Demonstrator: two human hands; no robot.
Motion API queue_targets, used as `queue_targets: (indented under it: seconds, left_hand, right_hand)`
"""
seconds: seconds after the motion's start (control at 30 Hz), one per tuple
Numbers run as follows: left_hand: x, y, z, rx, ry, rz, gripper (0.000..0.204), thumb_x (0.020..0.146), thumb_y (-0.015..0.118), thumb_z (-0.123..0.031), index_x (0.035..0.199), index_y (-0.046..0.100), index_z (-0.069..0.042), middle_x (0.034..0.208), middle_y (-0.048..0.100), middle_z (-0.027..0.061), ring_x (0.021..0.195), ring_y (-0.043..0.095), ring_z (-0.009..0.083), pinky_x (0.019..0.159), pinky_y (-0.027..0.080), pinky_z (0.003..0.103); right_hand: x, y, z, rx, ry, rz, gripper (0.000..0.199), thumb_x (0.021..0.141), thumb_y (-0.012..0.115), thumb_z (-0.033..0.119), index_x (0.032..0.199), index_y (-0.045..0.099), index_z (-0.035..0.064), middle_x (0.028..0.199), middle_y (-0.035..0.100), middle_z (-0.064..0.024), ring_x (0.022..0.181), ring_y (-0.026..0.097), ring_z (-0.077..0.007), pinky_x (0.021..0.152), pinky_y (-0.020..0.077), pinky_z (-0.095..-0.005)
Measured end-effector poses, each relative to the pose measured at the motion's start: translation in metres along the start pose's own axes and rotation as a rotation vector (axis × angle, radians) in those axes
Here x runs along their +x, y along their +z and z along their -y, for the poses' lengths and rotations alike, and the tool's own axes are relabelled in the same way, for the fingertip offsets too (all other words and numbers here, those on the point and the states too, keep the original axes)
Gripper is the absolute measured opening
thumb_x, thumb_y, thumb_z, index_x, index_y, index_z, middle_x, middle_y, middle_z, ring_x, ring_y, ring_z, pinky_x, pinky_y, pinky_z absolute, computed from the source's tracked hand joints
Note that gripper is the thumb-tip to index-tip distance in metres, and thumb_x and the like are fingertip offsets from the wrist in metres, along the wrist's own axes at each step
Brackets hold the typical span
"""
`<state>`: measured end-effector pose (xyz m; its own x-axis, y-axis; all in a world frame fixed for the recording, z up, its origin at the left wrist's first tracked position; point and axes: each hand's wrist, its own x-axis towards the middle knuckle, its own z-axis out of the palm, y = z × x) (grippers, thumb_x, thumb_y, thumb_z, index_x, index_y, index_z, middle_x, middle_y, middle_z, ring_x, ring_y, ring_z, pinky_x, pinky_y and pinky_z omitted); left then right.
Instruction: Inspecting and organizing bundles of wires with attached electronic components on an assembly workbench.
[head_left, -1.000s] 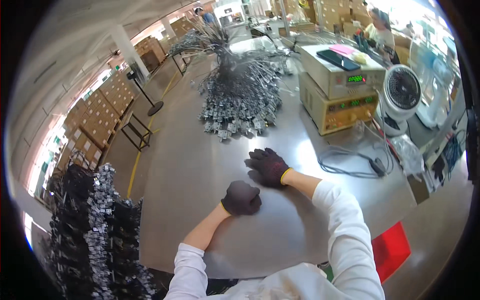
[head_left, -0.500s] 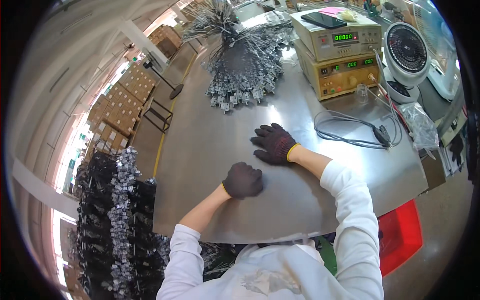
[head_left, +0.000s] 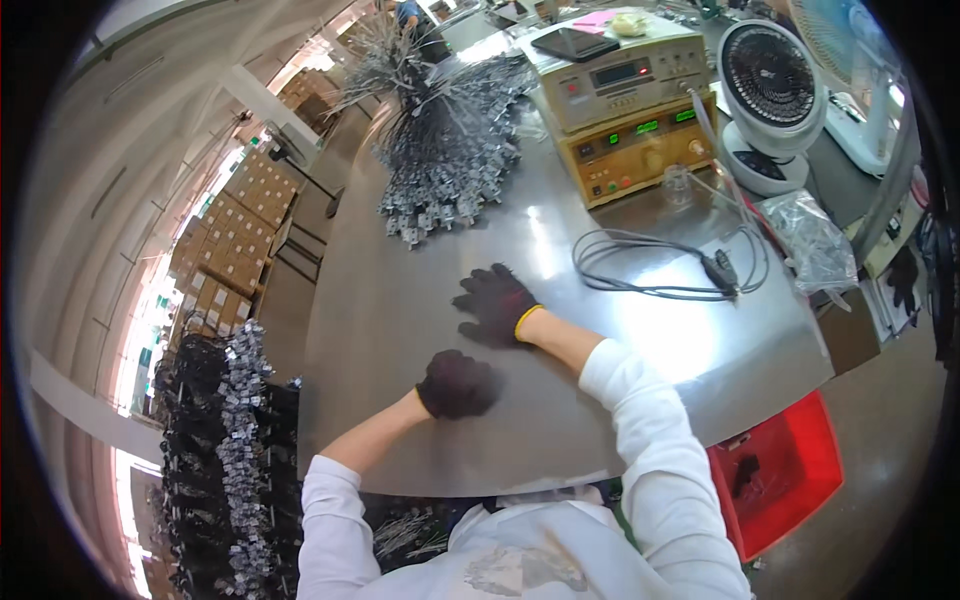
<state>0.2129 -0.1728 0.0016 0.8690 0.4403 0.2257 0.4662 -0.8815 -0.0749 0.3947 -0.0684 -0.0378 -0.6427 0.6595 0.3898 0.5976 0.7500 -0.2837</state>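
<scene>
My right hand (head_left: 497, 305), in a dark knitted glove with a yellow cuff, lies palm down on the bare metal tabletop (head_left: 390, 300). Its fingers are stretched and spread, and nothing shows under them. Nearer to me and to the left, my left hand (head_left: 460, 385) wears a similar dark glove and is curled into a fist on or just above the metal. The left fingertips are partly blurred, and no object sticks out of the fist. Beyond both hands stands a large bundle of wire leads with small metal end pieces (head_left: 440, 195).
At the right are two stacked bench instruments (head_left: 640, 155), a coiled grey cable (head_left: 640, 265), a small fan (head_left: 775, 90) and a clear plastic bag (head_left: 810, 240). A red bin (head_left: 790, 480) sits below the right edge. More metal-ended leads (head_left: 245, 450) hang left of the table; cartons (head_left: 255, 190) stand beyond.
The view has swung rightward, so the tabletop things appear farther left. My left hand stays fisted, my right spread. The upper instrument's green display now looks dark.
</scene>
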Motion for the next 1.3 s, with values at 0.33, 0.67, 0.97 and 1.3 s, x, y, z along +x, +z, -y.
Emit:
queue_targets:
  seconds: [0.33, 0.67, 0.97, 1.3]
  left_hand:
    - [-0.021, 0.007, 0.008, -0.06, -0.059, -0.031, 0.016, 0.073, 0.075, -0.022, 0.077, 0.063, -0.012, 0.06, 0.056, 0.0108, 0.054, 0.059, 0.0328, 0.053, 0.047, 0.048]
    - [-0.029, 0.012, 0.026, -0.121, -0.007, -0.063, 0.019, 0.072, 0.078, -0.022, 0.076, 0.063, -0.011, 0.06, 0.054, 0.0093, 0.048, 0.054, 0.0315, 0.048, 0.042, 0.047]
    - [-0.051, 0.011, 0.036, -0.166, -0.178, 0.026, 0.022, 0.077, 0.072, -0.031, 0.071, 0.06, -0.014, 0.061, 0.057, 0.0093, 0.056, 0.06, 0.032, 0.056, 0.048, 0.049]
    - [-0.047, 0.093, 0.043, -0.134, -0.329, -0.703, 0.017, 0.086, 0.058, -0.017, 0.075, 0.058, -0.004, 0.067, 0.054, 0.0163, 0.054, 0.056, 0.0305, 0.046, 0.045, 0.045]
  right_hand:
    - [-0.001, -0.003, 0.017, 0.032, 0.001, 0.032, 0.057, 0.098, 0.06, 0.052, 0.141, 0.067, 0.0151, 0.147, 0.06, -0.0143, 0.143, 0.049, -0.0318, 0.122, 0.0304, -0.0517]
    - [0.006, -0.006, 0.025, 0.057, -0.041, -0.05, 0.058, 0.094, 0.066, 0.05, 0.137, 0.069, 0.0126, 0.144, 0.061, -0.0161, 0.141, 0.05, -0.0335, 0.122, 0.0314, -0.0533]
    - [0.041, 0.022, 0.032, 0.038, -0.182, -0.078, 0.055, 0.092, 0.068, 0.046, 0.134, 0.068, 0.0108, 0.141, 0.06, -0.0215, 0.138, 0.05, -0.0412, 0.116, 0.0352, -0.0583]
    - [0.11, 0.048, 0.017, -0.084, -0.391, 0.121, 0.051, 0.103, 0.062, 0.032, 0.144, 0.061, 0.0025, 0.15, 0.059, -0.0219, 0.145, 0.048, -0.0402, 0.121, 0.0335, -0.0528]
